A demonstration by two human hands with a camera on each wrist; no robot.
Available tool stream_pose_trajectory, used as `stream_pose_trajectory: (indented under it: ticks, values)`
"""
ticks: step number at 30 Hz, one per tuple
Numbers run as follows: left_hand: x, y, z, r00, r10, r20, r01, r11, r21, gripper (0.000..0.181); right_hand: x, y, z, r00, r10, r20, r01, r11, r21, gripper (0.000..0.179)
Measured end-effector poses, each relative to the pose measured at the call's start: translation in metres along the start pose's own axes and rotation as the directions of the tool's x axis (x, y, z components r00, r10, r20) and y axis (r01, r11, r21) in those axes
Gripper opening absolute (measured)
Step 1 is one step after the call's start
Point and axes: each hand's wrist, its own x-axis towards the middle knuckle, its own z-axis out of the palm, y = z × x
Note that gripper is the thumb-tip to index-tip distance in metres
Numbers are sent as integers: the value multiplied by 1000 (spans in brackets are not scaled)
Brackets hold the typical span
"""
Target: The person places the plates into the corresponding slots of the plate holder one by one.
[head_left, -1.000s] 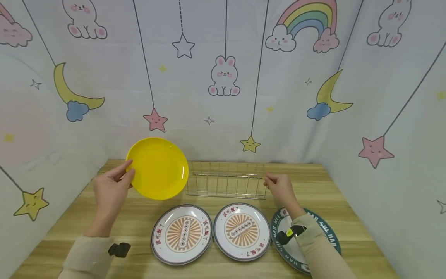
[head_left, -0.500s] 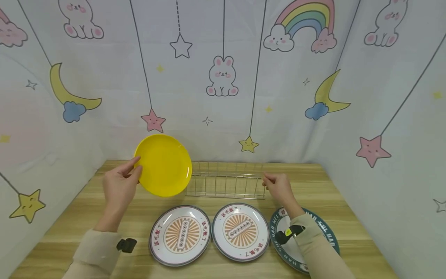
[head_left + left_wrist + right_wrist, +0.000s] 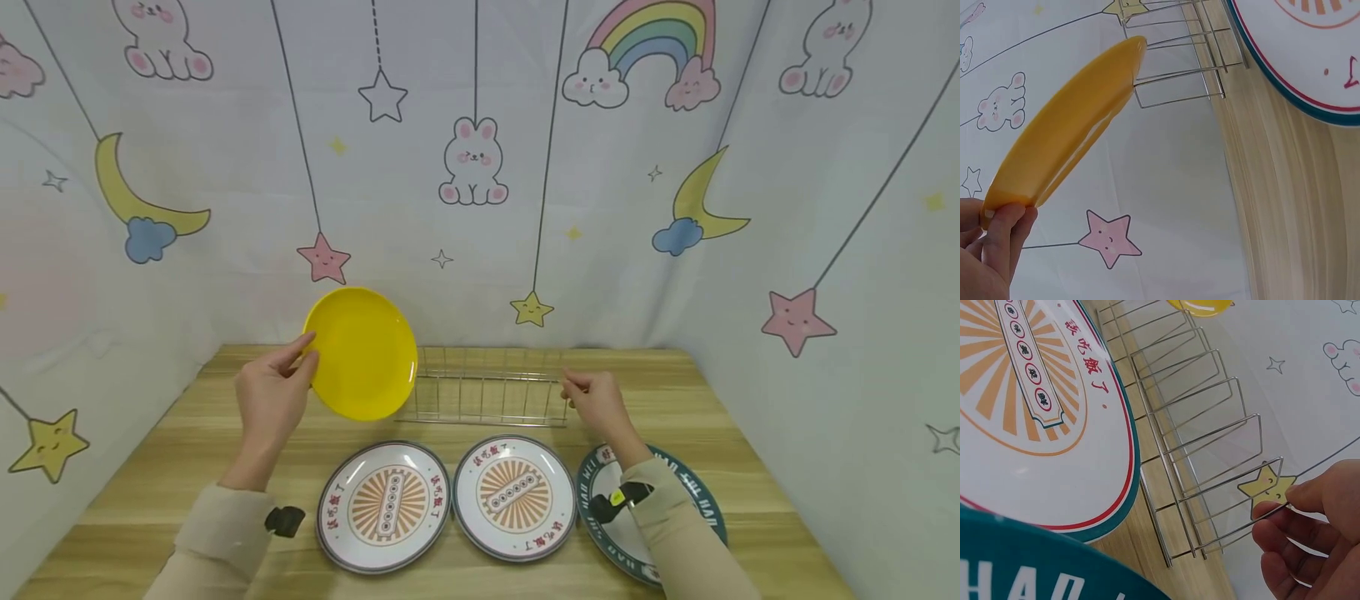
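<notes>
Yellow plate [image 3: 363, 354] tilted, face toward viewer, left hand [image 3: 273, 396] pinching its rim, right hand [image 3: 600, 404] pinching crosswise wire rack [image 3: 482, 378].

The far plate [image 3: 362, 354] is plain yellow; near left plate [image 3: 384, 507], white with orange rays; near right plate [image 3: 617, 537], green-rimmed.

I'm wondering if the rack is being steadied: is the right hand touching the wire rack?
Touching. The right wrist view shows the right hand pinching one end of the wire rack.
</notes>
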Motion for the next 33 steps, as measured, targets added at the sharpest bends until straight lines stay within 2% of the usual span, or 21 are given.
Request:
stream_pose_trajectory:
  ticks: [5, 15, 22, 33]
  values:
    - [1, 3, 6, 1000, 12, -8, -12, 1000, 1, 29, 0, 0, 0, 1000, -5, -1, 5, 1000, 2, 30]
    - [2, 8, 18, 996, 86, -13, -87, 996, -4, 28, 0, 0, 1, 1000, -18, -5, 18, 1000, 9, 28]
    - [5, 16, 26, 991, 132, -7, -132, 991, -12, 26, 0, -1, 1, 1000, 21, -1, -21, 1000, 4, 29]
    - [6, 22, 36, 990, 143, 13, -142, 987, -81, 28, 0, -1, 0, 999, 35, 20, -36, 999, 26, 30]
